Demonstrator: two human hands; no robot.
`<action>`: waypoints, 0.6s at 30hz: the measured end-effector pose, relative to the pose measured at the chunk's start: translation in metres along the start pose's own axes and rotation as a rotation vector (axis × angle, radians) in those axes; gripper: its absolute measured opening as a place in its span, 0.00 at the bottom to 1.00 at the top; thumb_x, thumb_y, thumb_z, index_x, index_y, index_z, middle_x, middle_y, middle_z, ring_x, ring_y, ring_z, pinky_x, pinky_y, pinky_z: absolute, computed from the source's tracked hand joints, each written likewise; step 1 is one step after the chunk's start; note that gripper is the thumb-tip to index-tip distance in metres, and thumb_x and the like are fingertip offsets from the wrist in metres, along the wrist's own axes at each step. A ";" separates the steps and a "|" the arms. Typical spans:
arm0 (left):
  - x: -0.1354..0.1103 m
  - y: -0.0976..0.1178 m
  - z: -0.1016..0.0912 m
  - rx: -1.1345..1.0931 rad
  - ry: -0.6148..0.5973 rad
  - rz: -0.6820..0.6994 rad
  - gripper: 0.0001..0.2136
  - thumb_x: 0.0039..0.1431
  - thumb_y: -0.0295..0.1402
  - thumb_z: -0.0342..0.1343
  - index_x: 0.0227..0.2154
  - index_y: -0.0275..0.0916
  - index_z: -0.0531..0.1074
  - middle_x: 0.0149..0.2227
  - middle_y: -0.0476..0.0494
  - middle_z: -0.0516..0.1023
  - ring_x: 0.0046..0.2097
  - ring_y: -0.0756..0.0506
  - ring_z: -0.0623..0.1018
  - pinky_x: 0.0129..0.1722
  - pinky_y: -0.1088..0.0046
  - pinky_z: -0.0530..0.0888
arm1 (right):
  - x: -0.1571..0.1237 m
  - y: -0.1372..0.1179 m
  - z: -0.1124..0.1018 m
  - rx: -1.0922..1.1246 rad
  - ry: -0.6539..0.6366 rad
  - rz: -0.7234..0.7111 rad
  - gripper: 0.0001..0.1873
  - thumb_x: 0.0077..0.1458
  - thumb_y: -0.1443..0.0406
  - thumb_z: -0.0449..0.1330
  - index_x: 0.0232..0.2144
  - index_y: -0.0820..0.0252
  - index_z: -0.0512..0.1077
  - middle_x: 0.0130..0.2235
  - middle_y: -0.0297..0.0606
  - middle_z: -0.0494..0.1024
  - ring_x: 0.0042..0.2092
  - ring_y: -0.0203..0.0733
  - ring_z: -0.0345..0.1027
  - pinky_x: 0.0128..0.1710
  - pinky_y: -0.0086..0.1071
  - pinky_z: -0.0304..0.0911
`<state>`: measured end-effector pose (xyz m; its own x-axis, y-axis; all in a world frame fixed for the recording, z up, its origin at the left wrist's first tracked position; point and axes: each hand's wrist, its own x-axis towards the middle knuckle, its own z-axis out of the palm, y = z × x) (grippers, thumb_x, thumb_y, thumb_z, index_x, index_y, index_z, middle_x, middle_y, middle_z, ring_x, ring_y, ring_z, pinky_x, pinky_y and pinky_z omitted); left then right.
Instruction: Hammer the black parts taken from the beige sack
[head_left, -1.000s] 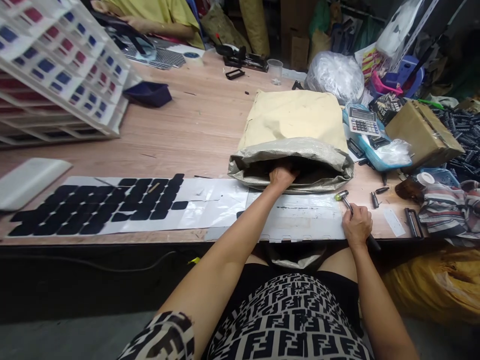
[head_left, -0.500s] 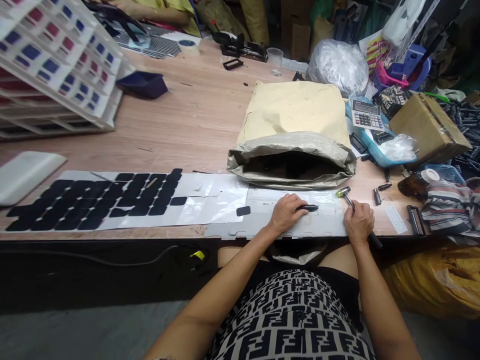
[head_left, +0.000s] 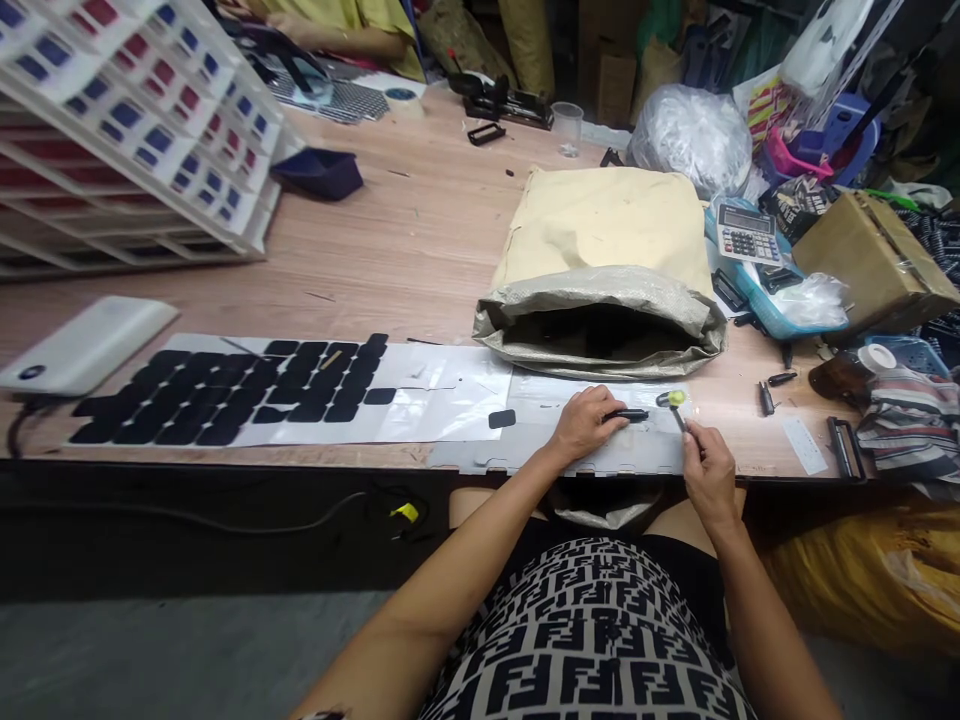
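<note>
My left hand (head_left: 586, 423) pinches a small black clip (head_left: 627, 414) flat against the white mat (head_left: 600, 450) at the table's front edge. My right hand (head_left: 707, 468) grips the handle of a small hammer (head_left: 673, 401), whose yellow-tipped head sits just right of the clip. Behind both hands lies an open woven sack (head_left: 600, 300) with a dark mouth facing me. One loose black piece (head_left: 502, 419) rests on the sheet to the left of my left hand.
A clear sheet (head_left: 442, 395) carries rows of black pads (head_left: 225, 395) at the left. A white tray (head_left: 86, 345), stacked racks (head_left: 127, 130), a calculator (head_left: 746, 235), a cardboard box (head_left: 874, 260) and loose black parts (head_left: 844, 445) crowd the table. Another person sits at the far side.
My left hand came out of the sack with a black clip and set it on the mat. The hammer head has swung left, close to the clip.
</note>
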<state>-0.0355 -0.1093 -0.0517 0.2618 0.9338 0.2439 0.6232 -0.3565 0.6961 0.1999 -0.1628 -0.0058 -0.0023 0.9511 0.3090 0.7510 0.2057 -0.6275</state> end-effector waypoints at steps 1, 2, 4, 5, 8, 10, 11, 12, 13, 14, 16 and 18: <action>0.000 0.000 0.000 0.003 0.000 0.000 0.08 0.61 0.36 0.62 0.41 0.44 0.81 0.35 0.46 0.75 0.40 0.45 0.73 0.43 0.66 0.70 | -0.004 -0.006 0.001 0.019 -0.015 -0.026 0.17 0.66 0.61 0.52 0.50 0.58 0.76 0.43 0.44 0.78 0.46 0.46 0.73 0.48 0.39 0.69; 0.000 0.000 0.000 0.005 0.001 0.002 0.08 0.61 0.36 0.62 0.41 0.44 0.81 0.35 0.46 0.75 0.40 0.45 0.73 0.43 0.66 0.70 | -0.008 -0.011 0.003 0.027 -0.020 -0.051 0.16 0.66 0.62 0.52 0.50 0.58 0.75 0.43 0.44 0.78 0.46 0.45 0.73 0.48 0.39 0.69; 0.000 0.000 0.000 0.008 0.004 0.006 0.08 0.61 0.36 0.62 0.41 0.44 0.81 0.35 0.46 0.75 0.40 0.44 0.74 0.43 0.66 0.70 | -0.013 -0.018 0.007 0.019 -0.014 -0.096 0.17 0.67 0.62 0.51 0.51 0.57 0.75 0.43 0.44 0.78 0.47 0.45 0.73 0.49 0.39 0.69; 0.000 0.000 0.001 0.008 0.007 0.007 0.08 0.61 0.36 0.62 0.42 0.44 0.81 0.35 0.46 0.75 0.41 0.44 0.74 0.43 0.66 0.70 | -0.014 -0.019 0.009 0.003 -0.013 -0.113 0.17 0.67 0.63 0.51 0.52 0.57 0.75 0.43 0.44 0.78 0.46 0.45 0.73 0.49 0.40 0.69; 0.000 0.001 0.001 0.014 0.016 0.005 0.08 0.61 0.36 0.63 0.42 0.44 0.81 0.35 0.46 0.75 0.41 0.44 0.74 0.43 0.66 0.70 | -0.016 -0.020 0.012 -0.057 -0.017 -0.141 0.17 0.68 0.63 0.50 0.51 0.57 0.75 0.42 0.44 0.79 0.45 0.46 0.73 0.48 0.39 0.69; 0.001 0.001 0.001 0.015 0.013 0.005 0.08 0.61 0.36 0.63 0.42 0.43 0.81 0.36 0.46 0.75 0.41 0.44 0.74 0.43 0.66 0.70 | -0.015 -0.020 0.013 -0.075 -0.014 -0.141 0.17 0.68 0.63 0.50 0.50 0.58 0.76 0.41 0.44 0.78 0.44 0.46 0.73 0.47 0.39 0.69; 0.001 0.000 0.001 0.013 0.011 0.005 0.08 0.61 0.36 0.63 0.42 0.43 0.81 0.36 0.45 0.75 0.41 0.44 0.74 0.43 0.66 0.70 | -0.014 -0.021 0.014 -0.071 -0.010 -0.142 0.17 0.68 0.63 0.50 0.50 0.58 0.76 0.41 0.44 0.78 0.43 0.45 0.73 0.47 0.39 0.70; 0.001 0.000 0.002 0.009 0.010 0.004 0.08 0.61 0.36 0.63 0.42 0.43 0.81 0.36 0.46 0.75 0.41 0.44 0.74 0.43 0.66 0.69 | -0.013 -0.022 0.014 -0.060 -0.006 -0.145 0.17 0.68 0.63 0.51 0.50 0.58 0.76 0.40 0.44 0.78 0.43 0.45 0.74 0.47 0.38 0.70; 0.002 0.000 0.002 0.005 0.009 0.003 0.08 0.61 0.36 0.63 0.42 0.43 0.81 0.36 0.46 0.75 0.41 0.44 0.74 0.43 0.66 0.69 | -0.013 -0.024 0.014 -0.046 -0.007 -0.150 0.16 0.68 0.63 0.51 0.50 0.58 0.75 0.41 0.43 0.78 0.43 0.45 0.74 0.47 0.38 0.70; 0.002 0.000 0.002 0.001 0.009 0.001 0.08 0.61 0.36 0.63 0.42 0.44 0.81 0.36 0.46 0.75 0.41 0.44 0.74 0.43 0.66 0.69 | -0.013 -0.026 0.015 -0.030 -0.011 -0.157 0.16 0.68 0.63 0.51 0.51 0.57 0.75 0.41 0.43 0.79 0.44 0.44 0.74 0.47 0.38 0.70; 0.002 0.000 0.002 0.002 0.007 -0.007 0.07 0.61 0.36 0.63 0.41 0.44 0.81 0.36 0.46 0.75 0.41 0.45 0.73 0.43 0.66 0.69 | -0.014 -0.030 0.018 -0.011 -0.028 -0.168 0.17 0.68 0.64 0.50 0.51 0.56 0.75 0.42 0.43 0.79 0.45 0.44 0.74 0.48 0.38 0.69; 0.002 0.001 0.001 0.010 -0.001 -0.019 0.07 0.61 0.35 0.62 0.40 0.45 0.81 0.36 0.46 0.75 0.41 0.45 0.73 0.43 0.66 0.69 | -0.015 -0.032 0.022 -0.011 -0.051 -0.175 0.17 0.68 0.64 0.50 0.52 0.56 0.75 0.42 0.43 0.79 0.44 0.43 0.74 0.48 0.37 0.69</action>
<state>-0.0334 -0.1076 -0.0514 0.2510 0.9402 0.2302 0.6350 -0.3394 0.6940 0.1609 -0.1787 -0.0058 -0.1666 0.9115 0.3761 0.7432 0.3668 -0.5597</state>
